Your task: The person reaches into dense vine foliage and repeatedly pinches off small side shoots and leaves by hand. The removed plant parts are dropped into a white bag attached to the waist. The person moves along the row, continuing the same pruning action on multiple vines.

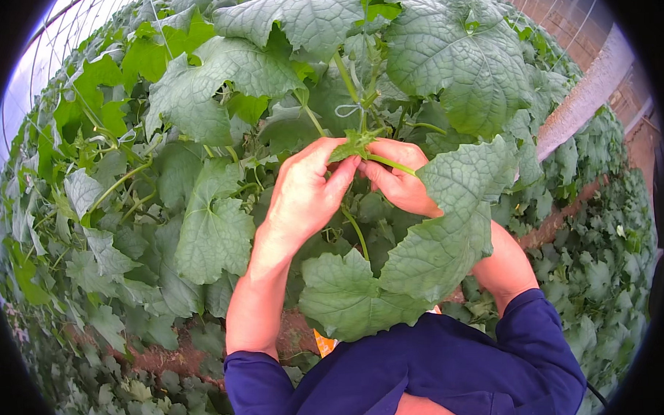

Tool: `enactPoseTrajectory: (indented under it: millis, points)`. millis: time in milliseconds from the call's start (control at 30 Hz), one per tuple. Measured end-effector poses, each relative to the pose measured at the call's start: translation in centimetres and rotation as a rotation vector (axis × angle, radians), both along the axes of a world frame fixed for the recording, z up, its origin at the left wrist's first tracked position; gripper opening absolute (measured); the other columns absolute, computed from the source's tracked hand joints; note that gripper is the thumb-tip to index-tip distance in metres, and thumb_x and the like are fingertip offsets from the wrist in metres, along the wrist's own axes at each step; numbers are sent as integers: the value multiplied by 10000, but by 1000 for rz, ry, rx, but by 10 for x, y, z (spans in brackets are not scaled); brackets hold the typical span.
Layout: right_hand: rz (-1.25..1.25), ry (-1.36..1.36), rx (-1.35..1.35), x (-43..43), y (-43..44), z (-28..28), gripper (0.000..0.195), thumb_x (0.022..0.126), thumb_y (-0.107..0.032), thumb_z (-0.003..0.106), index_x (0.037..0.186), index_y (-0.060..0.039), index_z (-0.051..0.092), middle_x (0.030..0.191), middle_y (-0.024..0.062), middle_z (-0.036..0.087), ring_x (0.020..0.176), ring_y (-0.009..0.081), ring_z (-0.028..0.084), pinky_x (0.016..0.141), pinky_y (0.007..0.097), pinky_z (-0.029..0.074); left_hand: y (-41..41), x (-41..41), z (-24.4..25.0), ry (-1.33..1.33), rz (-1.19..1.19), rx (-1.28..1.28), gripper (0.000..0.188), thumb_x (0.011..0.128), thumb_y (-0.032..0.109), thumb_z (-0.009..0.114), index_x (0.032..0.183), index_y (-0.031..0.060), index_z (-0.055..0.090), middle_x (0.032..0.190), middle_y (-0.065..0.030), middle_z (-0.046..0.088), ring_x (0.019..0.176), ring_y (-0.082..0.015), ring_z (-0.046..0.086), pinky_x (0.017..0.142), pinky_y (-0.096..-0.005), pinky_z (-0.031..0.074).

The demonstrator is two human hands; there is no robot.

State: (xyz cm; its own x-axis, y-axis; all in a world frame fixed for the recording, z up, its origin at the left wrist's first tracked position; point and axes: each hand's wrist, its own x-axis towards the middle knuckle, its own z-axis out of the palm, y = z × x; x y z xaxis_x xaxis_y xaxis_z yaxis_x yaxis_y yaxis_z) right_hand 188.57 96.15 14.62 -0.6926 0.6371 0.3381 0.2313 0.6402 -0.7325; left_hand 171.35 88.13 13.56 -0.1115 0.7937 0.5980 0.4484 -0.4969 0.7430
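My left hand (308, 189) and my right hand (399, 175) meet at the vine's stem near the middle of the view, thumbs and fingertips close together. A small young leafy shoot tip (356, 144) rises between them. Just above, a pale string loop (348, 110) is tied around the green stem (363, 118). One large lobed leaf (448, 225) on its stalk hangs over my right wrist and forearm. Below my hands another broad leaf (362, 299) spreads in front of my dark blue shirt (425, 358). What my fingertips pinch is partly hidden.
Dense climbing vines surround my hands, with big leaves above (464, 54) and at the left (215, 228). Thin strings (160, 27) run upward. A pale slanted post (586, 94) stands at the right. Reddish soil (167, 358) shows between the rows.
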Motion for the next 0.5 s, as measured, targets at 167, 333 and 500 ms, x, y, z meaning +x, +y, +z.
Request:
enactPoseTrajectory:
  millis: [167,333,500]
  points:
    - [50,-41,98,-2,1,3,155,957,-24,588,1096,-1,653,857,67,646,674,136,618,593,286,512,-2,-23,21,260,-93,-19,241,853,-33,701,1088,22,688,950,-138,707,863,-264,702,775,-329,535]
    - [177,180,-203,-3,3,-2,177,922,17,529,1053,4,647,857,70,652,675,141,630,596,288,507,11,-36,14,468,-113,270,267,780,-88,721,1004,16,623,811,-105,625,716,-245,634,642,-321,520]
    - [-58,-120,-15,-3,0,8,140,952,-22,603,1081,20,638,831,79,666,642,129,618,585,258,495,15,-40,-9,-35,131,337,218,847,-76,696,1046,3,658,879,-62,694,699,-132,632,604,-274,519]
